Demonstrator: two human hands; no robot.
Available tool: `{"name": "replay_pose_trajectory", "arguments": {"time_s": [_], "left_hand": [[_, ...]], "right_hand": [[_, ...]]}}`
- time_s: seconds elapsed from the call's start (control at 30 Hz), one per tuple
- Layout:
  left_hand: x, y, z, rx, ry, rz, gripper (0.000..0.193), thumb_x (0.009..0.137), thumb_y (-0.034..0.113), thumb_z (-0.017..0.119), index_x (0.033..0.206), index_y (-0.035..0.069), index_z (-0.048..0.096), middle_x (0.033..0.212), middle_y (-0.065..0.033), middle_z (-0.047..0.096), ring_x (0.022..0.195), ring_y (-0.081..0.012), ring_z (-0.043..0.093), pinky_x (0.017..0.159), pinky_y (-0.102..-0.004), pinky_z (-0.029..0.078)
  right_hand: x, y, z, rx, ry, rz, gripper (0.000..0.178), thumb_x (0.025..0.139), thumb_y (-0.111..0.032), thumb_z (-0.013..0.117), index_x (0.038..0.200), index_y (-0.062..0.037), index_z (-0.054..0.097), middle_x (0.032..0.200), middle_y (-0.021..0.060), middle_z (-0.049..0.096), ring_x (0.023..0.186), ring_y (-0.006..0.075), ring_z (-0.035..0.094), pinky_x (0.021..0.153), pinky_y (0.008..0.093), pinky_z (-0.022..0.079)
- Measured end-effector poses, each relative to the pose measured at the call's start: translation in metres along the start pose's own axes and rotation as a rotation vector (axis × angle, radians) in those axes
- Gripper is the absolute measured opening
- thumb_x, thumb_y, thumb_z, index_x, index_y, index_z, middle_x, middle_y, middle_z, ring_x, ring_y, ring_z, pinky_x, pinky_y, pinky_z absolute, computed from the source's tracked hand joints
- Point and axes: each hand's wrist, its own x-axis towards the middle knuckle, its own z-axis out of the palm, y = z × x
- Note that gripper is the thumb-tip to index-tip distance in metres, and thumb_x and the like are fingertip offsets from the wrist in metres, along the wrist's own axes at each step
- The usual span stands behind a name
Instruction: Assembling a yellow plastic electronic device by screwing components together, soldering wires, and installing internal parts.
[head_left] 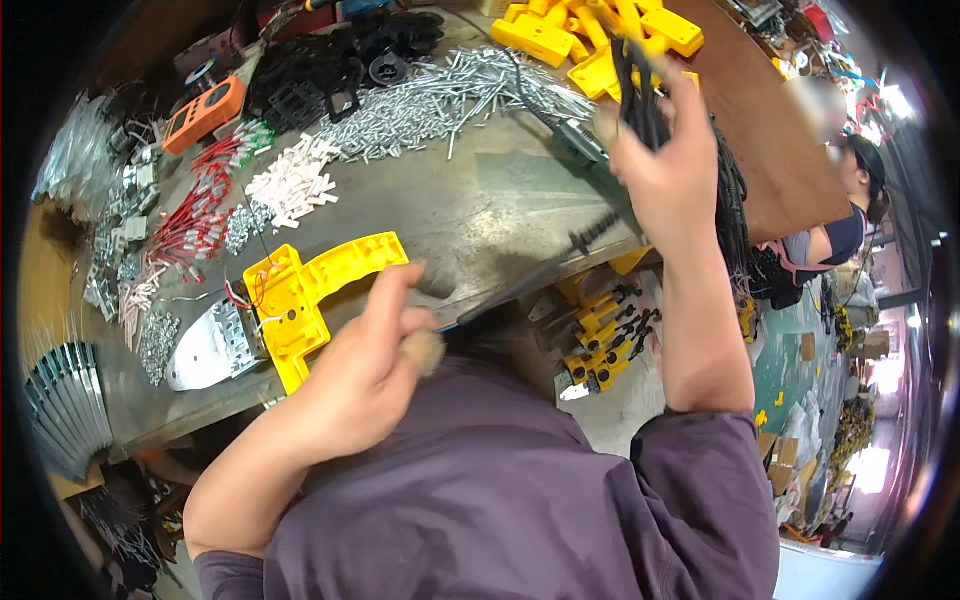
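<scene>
My right hand (670, 150) is raised over the right of the bench, closed around a folded bundle of black power cord (642, 95). From near that hand a cord with a ribbed sleeve (595, 232) runs, blurred, along the bench's front edge toward my left hand (370, 365). My left hand has its index finger and thumb apart, with the cord's end close to the fingertips; no grip on it shows. Beside it lies a yellow plastic housing half (300, 315) with a curved handle, fitted with red and white wires and a silver metal plate (212, 350).
On the bench (500, 185) lie piles of silver screws (420, 105), white sleeves (292, 180), red-wired parts (195, 220) and black parts (320, 75). An orange meter (205, 113) stands left. Yellow housings (600, 35) fill the back right. Finished-looking yellow units (605, 335) lie below; a person (835, 235) is at right.
</scene>
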Motion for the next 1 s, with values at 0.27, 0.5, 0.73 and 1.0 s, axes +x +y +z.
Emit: {"name": "replay_pose_trajectory", "arguments": {"time_s": [0.27, 0.5, 0.73, 1.0], "left_hand": [[-0.023, -0.021, -0.009, 0.478, 0.407, 0.29, 0.039, 0.082, -0.007, 0.063, 0.115, 0.0, 0.043, 0.1, -0.015, 0.067, 0.09, -0.0216, 0.067, 0.075, -0.0305, 0.053], [-0.019, -0.029, -0.005, 0.219, 0.728, 0.434, 0.052, 0.071, -0.003, 0.076, 0.112, 0.002, 0.045, 0.098, -0.0105, 0.059, 0.08, -0.0177, 0.065, 0.064, -0.0281, 0.053], [-0.031, -0.021, -0.013, -0.011, 0.586, 0.295, 0.054, 0.076, -0.012, 0.063, 0.116, 0.005, 0.029, 0.094, -0.0107, 0.053, 0.082, -0.0142, 0.056, 0.072, -0.0273, 0.046], [-0.044, -0.021, -0.02, 0.048, 0.639, 0.208, 0.051, 0.076, -0.009, 0.066, 0.116, 0.002, 0.036, 0.098, -0.0087, 0.056, 0.08, -0.0141, 0.06, 0.069, -0.0268, 0.046]], "right_hand": [[-0.062, 0.038, 0.028, -0.593, -0.19, -0.018, 0.06, 0.074, -0.009, 0.072, 0.124, 0.0035, 0.042, 0.113, 0.0223, 0.046, 0.11, 0.0383, 0.046, 0.095, 0.0407, 0.038], [-0.082, -0.061, 0.08, 0.718, -0.905, 0.426, 0.039, 0.086, -0.015, 0.065, 0.115, 0.0006, 0.044, 0.091, 0.0089, 0.058, 0.081, 0.0138, 0.056, 0.072, 0.0283, 0.047], [-0.084, -0.049, 0.095, 0.981, -0.853, 0.461, 0.012, 0.089, -0.014, 0.059, 0.09, -0.0026, 0.055, 0.082, -0.0002, 0.056, 0.074, 0.0046, 0.05, 0.063, 0.0209, 0.042], [-0.076, -0.062, 0.095, 0.908, -0.615, 0.741, 0.012, 0.094, -0.015, 0.053, 0.102, -0.0065, 0.051, 0.078, -0.0004, 0.055, 0.066, 0.0066, 0.055, 0.054, 0.0191, 0.043]]}}
